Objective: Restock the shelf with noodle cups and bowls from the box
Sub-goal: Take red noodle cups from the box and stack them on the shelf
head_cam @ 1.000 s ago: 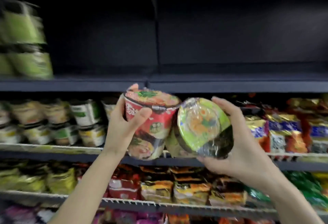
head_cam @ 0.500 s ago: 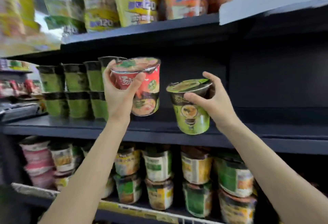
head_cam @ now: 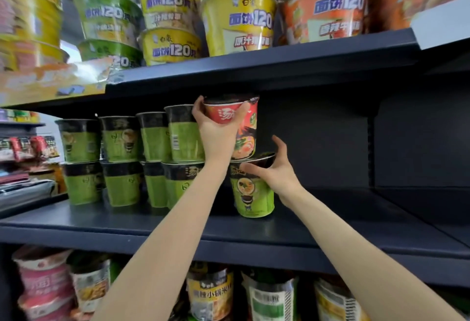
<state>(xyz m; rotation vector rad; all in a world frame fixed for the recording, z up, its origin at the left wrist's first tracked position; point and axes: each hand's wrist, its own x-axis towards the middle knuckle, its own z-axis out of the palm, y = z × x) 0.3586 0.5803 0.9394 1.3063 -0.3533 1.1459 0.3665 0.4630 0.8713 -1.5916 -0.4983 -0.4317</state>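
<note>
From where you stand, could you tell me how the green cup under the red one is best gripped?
Grip the green cup by its wider dark upper band, coming from its open right side, where the right hand already holds it. The stacked cups crowd its left, and the red cup covers its lid.

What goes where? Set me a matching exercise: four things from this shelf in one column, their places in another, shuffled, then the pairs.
Things:
1. red noodle cup
2. green noodle cup
3. yellow noodle bowl
4. stacked green cups

Places:
A. on the top shelf
B. standing on the middle shelf, right hand at its rim
C. left part of the middle shelf, two high
D. gripped by the left hand, over the green cup

Pairs: 1-D, 2-B, 3-A, 4-C
</note>
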